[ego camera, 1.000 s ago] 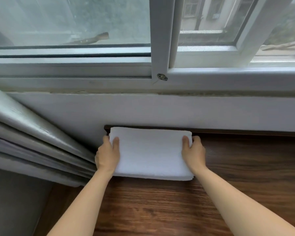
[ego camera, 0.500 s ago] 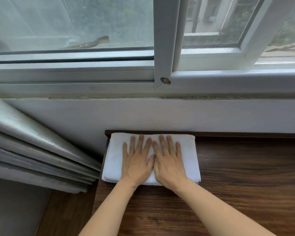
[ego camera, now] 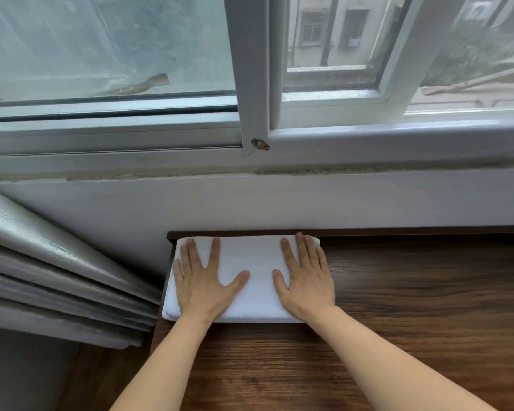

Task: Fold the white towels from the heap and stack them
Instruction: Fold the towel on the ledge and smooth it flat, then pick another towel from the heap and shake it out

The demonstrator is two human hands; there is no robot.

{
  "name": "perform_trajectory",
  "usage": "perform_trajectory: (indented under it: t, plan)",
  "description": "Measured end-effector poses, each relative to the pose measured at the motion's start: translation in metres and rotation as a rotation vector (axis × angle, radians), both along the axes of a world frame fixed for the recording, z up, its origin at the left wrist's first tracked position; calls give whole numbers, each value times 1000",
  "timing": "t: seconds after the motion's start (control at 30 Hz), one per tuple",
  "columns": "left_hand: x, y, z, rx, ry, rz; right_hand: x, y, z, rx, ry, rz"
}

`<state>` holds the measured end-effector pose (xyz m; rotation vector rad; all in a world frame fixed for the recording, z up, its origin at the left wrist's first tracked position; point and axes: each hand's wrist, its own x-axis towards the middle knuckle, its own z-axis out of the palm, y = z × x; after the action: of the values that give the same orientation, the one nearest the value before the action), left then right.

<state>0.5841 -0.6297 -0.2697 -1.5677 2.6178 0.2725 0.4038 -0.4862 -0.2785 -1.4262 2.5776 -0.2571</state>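
Note:
A folded white towel [ego camera: 250, 259] lies flat in the far left corner of the dark wooden table [ego camera: 413, 307], against the wall under the window. My left hand [ego camera: 202, 286] rests flat on the towel's left half, fingers spread and straight. On the towel's right end lies my right hand [ego camera: 306, 283], also flat with straight fingers, its outer fingers reaching the towel's right edge. The heap of towels is not in view.
A white wall and a window frame [ego camera: 255, 137] rise right behind the table. Grey folded curtains [ego camera: 57, 283] hang to the left, beside the table's left edge. Bare wood stretches to the right and toward me.
A second ago my hands gripped the towel's two ends. Then they lay side by side at its middle. Now they have slid apart toward the left and right ends.

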Motion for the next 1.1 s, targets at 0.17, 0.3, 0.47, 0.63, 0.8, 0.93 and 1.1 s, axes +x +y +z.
perform_trajectory:
  t: [0.17,0.3,0.47,0.63,0.8,0.93,1.1]
  plan:
    - [-12,6,17,48,-58,78,-10,7,8,18,-56,47]
    - [-57,31,40,-52,36,-77,-22,16,22,-47,-55,126]
    - [-137,93,70,-209,261,-322,-55,47,55,-241,-50,78]
    - [-214,164,93,-211,414,-412,-121,109,88,-397,-3,-20]
    - [-301,245,107,-234,534,-449,-193,195,114,-428,36,-108]
    - [-376,322,123,-219,617,-527,-257,280,137,-452,27,-214]
    - [-468,423,139,-33,649,-643,-336,388,154,-434,10,-373]
